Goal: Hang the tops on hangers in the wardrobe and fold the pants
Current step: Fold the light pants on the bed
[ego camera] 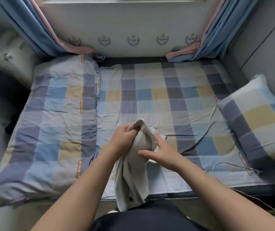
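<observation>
- left hand (125, 139) grips the bunched top of a pale grey garment (131, 179) — fingers curled tight round the cloth
- right hand (163, 150) lies against the garment's right side; fingers fairly straight, slightly spread; thumb across the front
- garment hangs from the hands over the near edge of the bed (150, 100); top or pants — cannot tell
- checked quilt (50, 114) folded on the left; matching pillow (258, 117) on the right; thin cable (225, 164) on the sheet near the pillow

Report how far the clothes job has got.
Done: nothing shows; no folded pants on the bed, wardrobe out of view. In hand: left hand grips a pale garment, bunched, right hand against it. Left: folding or hanging it.
</observation>
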The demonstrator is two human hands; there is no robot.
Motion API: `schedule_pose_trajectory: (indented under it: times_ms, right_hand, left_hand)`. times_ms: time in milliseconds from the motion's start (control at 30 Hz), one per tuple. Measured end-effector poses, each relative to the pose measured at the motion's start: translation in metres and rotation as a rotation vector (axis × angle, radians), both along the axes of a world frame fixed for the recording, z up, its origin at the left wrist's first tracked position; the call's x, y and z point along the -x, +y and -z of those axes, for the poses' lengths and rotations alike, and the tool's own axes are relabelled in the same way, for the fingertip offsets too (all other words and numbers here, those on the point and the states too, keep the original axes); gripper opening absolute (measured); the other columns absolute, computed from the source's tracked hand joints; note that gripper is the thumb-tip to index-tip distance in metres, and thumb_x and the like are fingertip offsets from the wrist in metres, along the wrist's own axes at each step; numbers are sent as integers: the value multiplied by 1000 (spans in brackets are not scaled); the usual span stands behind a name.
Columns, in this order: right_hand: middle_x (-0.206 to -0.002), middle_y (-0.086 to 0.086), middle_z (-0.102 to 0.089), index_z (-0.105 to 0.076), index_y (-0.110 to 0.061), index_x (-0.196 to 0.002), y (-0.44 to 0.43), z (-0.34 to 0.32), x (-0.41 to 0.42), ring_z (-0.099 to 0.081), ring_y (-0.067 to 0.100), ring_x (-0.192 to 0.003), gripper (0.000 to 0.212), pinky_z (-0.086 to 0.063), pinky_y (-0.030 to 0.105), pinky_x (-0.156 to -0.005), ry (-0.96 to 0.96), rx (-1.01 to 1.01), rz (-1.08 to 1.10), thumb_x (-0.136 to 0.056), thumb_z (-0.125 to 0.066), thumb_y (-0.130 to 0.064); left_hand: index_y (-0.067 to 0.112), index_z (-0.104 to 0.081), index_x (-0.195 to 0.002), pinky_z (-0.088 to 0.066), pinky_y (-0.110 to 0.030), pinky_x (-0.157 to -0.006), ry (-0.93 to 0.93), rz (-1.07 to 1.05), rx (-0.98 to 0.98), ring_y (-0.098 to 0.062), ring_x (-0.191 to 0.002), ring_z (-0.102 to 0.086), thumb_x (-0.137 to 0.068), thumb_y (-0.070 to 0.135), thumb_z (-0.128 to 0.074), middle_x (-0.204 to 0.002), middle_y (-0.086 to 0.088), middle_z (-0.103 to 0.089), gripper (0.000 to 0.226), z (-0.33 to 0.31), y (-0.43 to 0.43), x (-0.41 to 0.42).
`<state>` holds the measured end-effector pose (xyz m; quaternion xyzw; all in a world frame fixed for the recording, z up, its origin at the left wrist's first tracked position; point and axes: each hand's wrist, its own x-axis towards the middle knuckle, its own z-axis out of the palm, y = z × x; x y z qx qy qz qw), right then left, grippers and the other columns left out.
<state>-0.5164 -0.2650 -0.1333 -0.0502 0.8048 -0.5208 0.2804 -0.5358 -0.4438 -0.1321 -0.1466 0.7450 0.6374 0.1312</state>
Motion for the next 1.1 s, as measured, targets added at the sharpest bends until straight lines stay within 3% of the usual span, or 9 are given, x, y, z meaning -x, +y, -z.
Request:
schedule_pose_trajectory:
  times_ms: [133,267,433,533,667,833,933,1000,1100]
  right_hand:
    - [-101,-8,-67,-52,-34,-111,-5,17,-4,-65,9,-95,52,-55,36,-84,69,-55,151,-65,-72,-48]
    - [-92,0,-73,-64,-26,-93,3,31,2,-69,22,-90,3,-56,47,-85,35,-78,172,-91,-63,-24]
    - [-75,10,-58,-58,2,-90,27,25,26,-48,28,-68,20,-40,43,-67,55,31,285,-101,-52,-14]
    - [-71,8,-51,-57,1,-84,36,3,48,-43,19,-67,31,-33,36,-64,0,145,333,-102,-55,-25]
    - [-78,8,-62,-65,-14,-84,20,-22,80,-57,20,-72,24,-47,33,-65,-173,303,482,-104,-54,-22]
    - [-74,8,-62,-57,-12,-89,-7,-41,95,-62,23,-66,18,-52,36,-65,-355,441,524,-105,-50,-17]
    - [-87,17,-63,-61,-10,-96,-21,-51,93,-62,31,-81,10,-56,42,-77,-391,486,413,-102,-54,-15]
    - [-95,19,-68,-67,-5,-99,-28,-55,92,-65,32,-90,13,-57,41,-88,-396,524,365,-99,-56,-12]
    - [-102,14,-74,-73,-6,-102,-29,-52,91,-70,25,-96,15,-55,40,-97,-369,498,299,-97,-60,-12]
  left_hand:
    - [5,-68,-71,-43,-26,-59,14,-45,97,-9,-60,-53,-86,27,-66,-64,3,-60,27,-8,9,10]
    - [3,-60,-66,-35,-28,-57,55,-20,197,-12,-59,-45,-76,34,-59,-62,1,-52,32,-19,11,23]
    - [1,-64,-74,-41,-31,-63,107,-113,281,-16,-64,-51,-86,33,-65,-66,-5,-59,34,-24,-11,47]
    - [13,-74,-100,-53,-35,-81,121,-138,382,-15,-88,-66,-96,26,-63,-96,-5,-74,18,-24,-24,68]
    - [17,-65,-128,-48,-37,-103,139,-80,379,-18,-118,-61,-98,41,-62,-122,1,-66,38,-29,-18,72]
    - [35,-45,-145,-52,-27,-99,153,248,102,-6,-122,-56,-82,50,-78,-133,15,-56,72,-14,-10,28]
    - [42,-28,-149,-48,-24,-100,225,167,127,-2,-123,-53,-71,43,-86,-138,15,-48,98,-1,-5,15]
    - [37,-36,-144,-47,-29,-100,305,68,158,-8,-122,-54,-74,31,-86,-137,9,-52,86,0,-8,17]
    - [24,-62,-112,-49,-36,-95,386,16,190,-3,-110,-60,-84,25,-77,-124,10,-64,31,-1,-23,24]
